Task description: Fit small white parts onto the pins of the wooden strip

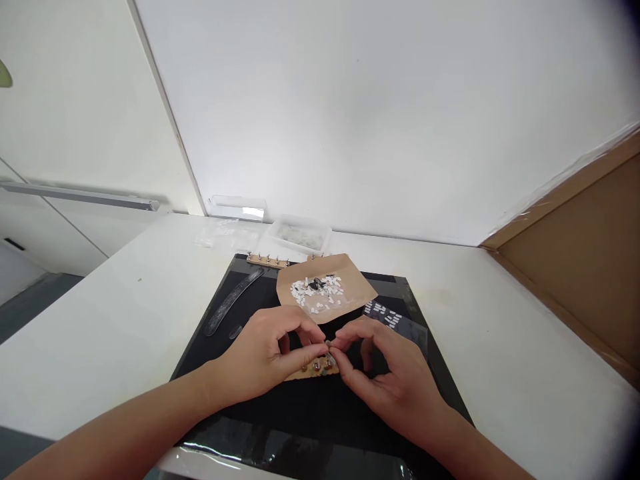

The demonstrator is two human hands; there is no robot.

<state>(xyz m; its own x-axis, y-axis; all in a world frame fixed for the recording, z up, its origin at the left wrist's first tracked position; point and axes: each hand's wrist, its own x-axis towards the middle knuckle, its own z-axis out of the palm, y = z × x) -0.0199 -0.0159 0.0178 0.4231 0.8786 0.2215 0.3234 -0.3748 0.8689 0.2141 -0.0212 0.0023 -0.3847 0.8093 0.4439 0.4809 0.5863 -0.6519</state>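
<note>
Over a black mat [300,407], my left hand [280,343] and my right hand [383,357] meet at their fingertips. Both hands pinch at one spot, where something tiny shows between the fingers, too small to name. Just under the fingertips lies a tan strip [313,375] with small reddish-brown shiny pieces on it, partly covered by my left hand. Beyond the hands rests a brown paper sheet [357,283] bearing many small white pieces [300,288] and a dark clump [317,285].
A clear sheet with white pieces [390,316] lies right of the paper. A curved dark strip [233,301] is at the mat's left. Behind stand a strip with metal pins [269,260], a translucent tray [300,233] and a clear plastic holder [237,208] by the wall.
</note>
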